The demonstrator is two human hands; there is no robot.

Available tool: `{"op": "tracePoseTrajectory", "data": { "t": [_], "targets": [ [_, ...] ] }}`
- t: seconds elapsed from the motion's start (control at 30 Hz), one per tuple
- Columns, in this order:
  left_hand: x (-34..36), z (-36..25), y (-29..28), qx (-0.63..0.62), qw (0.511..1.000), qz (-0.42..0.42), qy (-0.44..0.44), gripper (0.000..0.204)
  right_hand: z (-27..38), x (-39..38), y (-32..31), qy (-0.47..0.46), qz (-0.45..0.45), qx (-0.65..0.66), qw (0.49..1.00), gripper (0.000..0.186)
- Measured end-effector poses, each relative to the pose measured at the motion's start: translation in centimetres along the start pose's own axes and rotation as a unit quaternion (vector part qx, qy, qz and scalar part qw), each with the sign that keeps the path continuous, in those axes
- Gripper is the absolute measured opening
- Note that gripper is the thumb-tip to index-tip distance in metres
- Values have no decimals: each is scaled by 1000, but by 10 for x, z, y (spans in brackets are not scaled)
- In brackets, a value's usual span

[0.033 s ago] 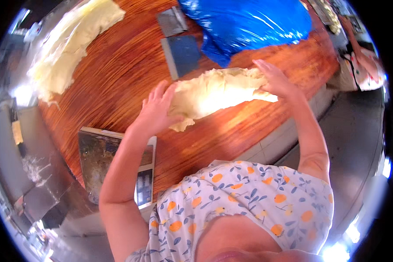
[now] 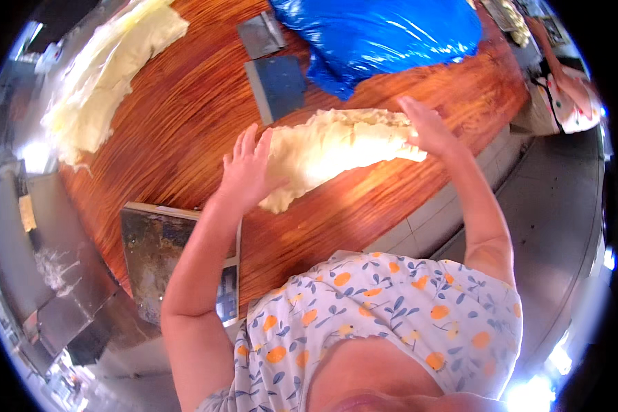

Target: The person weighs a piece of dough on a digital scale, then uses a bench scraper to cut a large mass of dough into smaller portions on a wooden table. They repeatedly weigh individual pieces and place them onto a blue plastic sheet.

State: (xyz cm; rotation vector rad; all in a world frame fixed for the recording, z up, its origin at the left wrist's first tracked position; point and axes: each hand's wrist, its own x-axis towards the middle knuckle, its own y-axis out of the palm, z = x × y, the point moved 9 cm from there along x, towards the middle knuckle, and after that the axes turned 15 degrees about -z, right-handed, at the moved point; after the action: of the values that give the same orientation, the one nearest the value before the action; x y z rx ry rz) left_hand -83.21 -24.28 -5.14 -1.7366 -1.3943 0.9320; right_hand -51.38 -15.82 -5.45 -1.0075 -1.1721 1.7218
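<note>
A long, ragged piece of pale yellow dough (image 2: 319,151) lies crosswise on the wooden table (image 2: 158,123) before me. My left hand (image 2: 248,168) is at its left end, fingers spread and raised, the thumb side against the dough. My right hand (image 2: 426,130) is at the other end, fingers stretched out and the thumb low by the dough's edge. Another long sheet of pale dough (image 2: 110,79) lies at the upper left.
Beyond the dough are a blue plastic-covered heap (image 2: 384,38), a blue-grey scraper (image 2: 278,86) and a smaller metal one (image 2: 261,38). A dark board (image 2: 151,254) lies by my left arm. Another person's arm (image 2: 556,69) shows at the far right.
The view has shifted slightly. My left fingers stand a little more spread, and the dough's left end reaches slightly lower toward me.
</note>
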Motion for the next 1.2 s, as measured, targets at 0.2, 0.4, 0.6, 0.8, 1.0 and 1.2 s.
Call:
{"op": "tracePoseTrajectory", "data": {
  "t": [0.2, 0.4, 0.6, 0.8, 1.0, 1.2],
  "targets": [
    [-5, -62, 53, 19, 986, -154, 52, 72, 29, -42, 26, -87, -176, -3, 981, 82],
    [32, -67, 73, 95, 978, -183, -35, 55, 83, 19, 66, -132, -184, -49, 973, 63],
    [69, -50, 85, 118, 974, -190, -27, 50, 82, 45, 89, -146, -230, -13, 962, 51],
    [77, -28, 98, 126, 973, -191, -35, 53, 82, 86, 78, -128, -193, 7, 973, 47],
    [-17, -22, 69, 228, 928, -277, -97, 62, 91, 69, 80, -210, -199, 61, 955, 48],
    [-4, 14, 59, 187, 948, -256, -11, 71, 100, 38, 92, -259, -114, 96, 954, 45]
  ]
}}
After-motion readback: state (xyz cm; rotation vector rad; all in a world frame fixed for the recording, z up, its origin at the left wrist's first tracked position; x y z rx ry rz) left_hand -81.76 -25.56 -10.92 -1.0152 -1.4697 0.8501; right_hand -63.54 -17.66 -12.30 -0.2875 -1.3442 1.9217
